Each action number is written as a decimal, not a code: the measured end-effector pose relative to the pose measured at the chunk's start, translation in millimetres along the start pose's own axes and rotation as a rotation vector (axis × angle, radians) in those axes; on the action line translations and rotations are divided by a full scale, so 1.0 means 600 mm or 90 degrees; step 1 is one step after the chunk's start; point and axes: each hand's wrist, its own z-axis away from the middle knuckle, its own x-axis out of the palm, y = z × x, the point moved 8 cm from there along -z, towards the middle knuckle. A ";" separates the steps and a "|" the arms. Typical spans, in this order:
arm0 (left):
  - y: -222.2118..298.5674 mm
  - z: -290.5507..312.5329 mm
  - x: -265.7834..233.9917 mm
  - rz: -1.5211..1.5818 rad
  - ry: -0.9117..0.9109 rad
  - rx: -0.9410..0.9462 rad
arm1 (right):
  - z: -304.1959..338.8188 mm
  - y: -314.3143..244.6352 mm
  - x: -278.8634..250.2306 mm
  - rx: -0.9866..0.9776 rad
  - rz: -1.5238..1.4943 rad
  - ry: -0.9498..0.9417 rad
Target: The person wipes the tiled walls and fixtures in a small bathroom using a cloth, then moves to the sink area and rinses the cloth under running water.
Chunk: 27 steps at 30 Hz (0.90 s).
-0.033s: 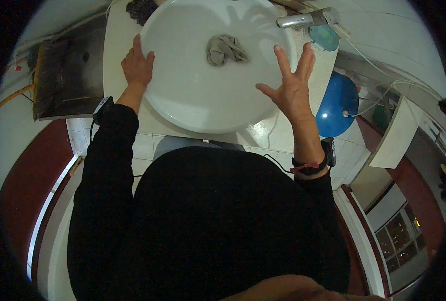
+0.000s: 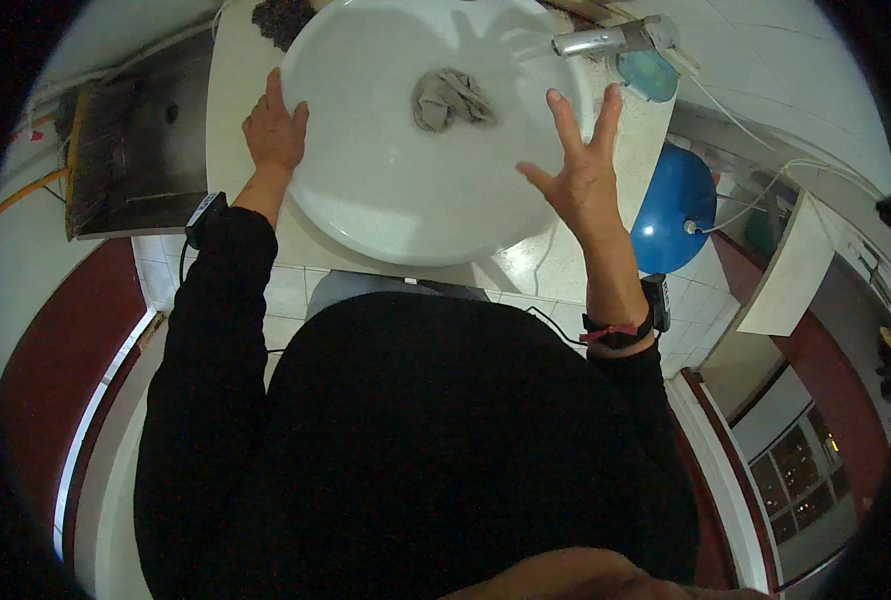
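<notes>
A crumpled grey-beige cloth [image 2: 453,98] lies in the large round white washbasin [image 2: 405,235]. My left hand [image 2: 275,135] rests at the basin's left rim, fingers stretched forward and thumb apart, with nothing in it. Over the right rim, my right hand [image 2: 587,180] is held up with its fingers and thumb spread. It holds nothing and is apart from the cloth. Beyond it, a metal faucet [image 2: 605,42] reaches toward the basin from the upper right.
A white counter [image 2: 235,100] carries the basin. Behind the faucet sits a turquoise soap dish [image 2: 648,75]. A dark bristly clump [image 2: 281,20] lies at the back left. To the left is a metal sink [image 2: 130,140]; a blue rounded container [image 2: 673,210] stands to the right.
My right hand's thumb has drawn in slightly and fewer of its fingers show apart. My left hand and the cloth have stayed in place.
</notes>
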 end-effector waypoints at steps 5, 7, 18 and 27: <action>-0.002 -0.001 0.008 0.035 -0.029 -0.027 | 0.014 0.035 0.043 0.107 -0.176 -0.102; -0.004 -0.002 0.009 0.029 -0.018 -0.037 | 0.015 0.048 0.040 0.059 -0.120 0.013; 0.204 0.020 0.012 0.010 -0.031 0.287 | 0.034 0.174 0.164 0.128 0.120 0.013; 0.431 -0.031 0.206 0.077 -0.452 0.356 | 0.029 0.168 0.144 0.097 0.017 0.093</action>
